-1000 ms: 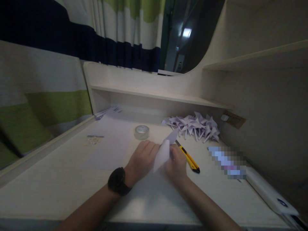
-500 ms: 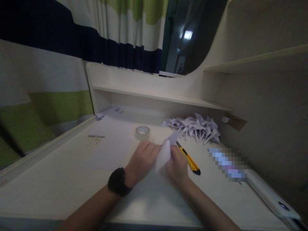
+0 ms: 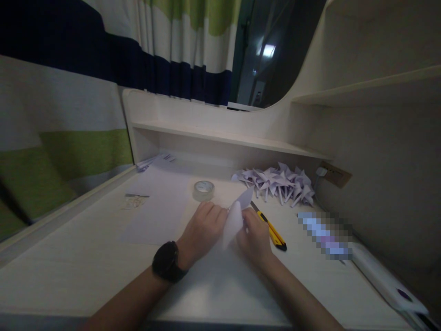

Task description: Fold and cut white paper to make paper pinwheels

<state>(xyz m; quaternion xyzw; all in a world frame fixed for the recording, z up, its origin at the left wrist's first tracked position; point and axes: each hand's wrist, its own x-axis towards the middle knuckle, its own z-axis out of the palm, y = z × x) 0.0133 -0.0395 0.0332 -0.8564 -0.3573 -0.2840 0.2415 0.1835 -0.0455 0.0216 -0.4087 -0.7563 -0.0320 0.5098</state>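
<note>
Paper piece (image 3: 235,219), white and partly folded, stands on edge between both hands near the middle of the desk (image 3: 86,257). Head view, against the two earlier frames: almost nothing has shifted. The left hand (image 3: 203,230) and right hand (image 3: 255,236) hold the same places; the raised tip of the sheet sits a touch lower and the view has drifted slightly. Judged from that, the fold is being pressed in place, not started or released. Left grip is curled, fingers pressed to the paper's left face; right grip pinches its right edge.

Edges and room: a yellow utility knife (image 3: 269,227) lies just beside the right hand, blade end pointing away. A tape roll (image 3: 203,190) sits near, beyond the left hand. A heap of folded paper shapes (image 3: 279,181) lies further back right. Bare desk opens to the left and toward the body.
</note>
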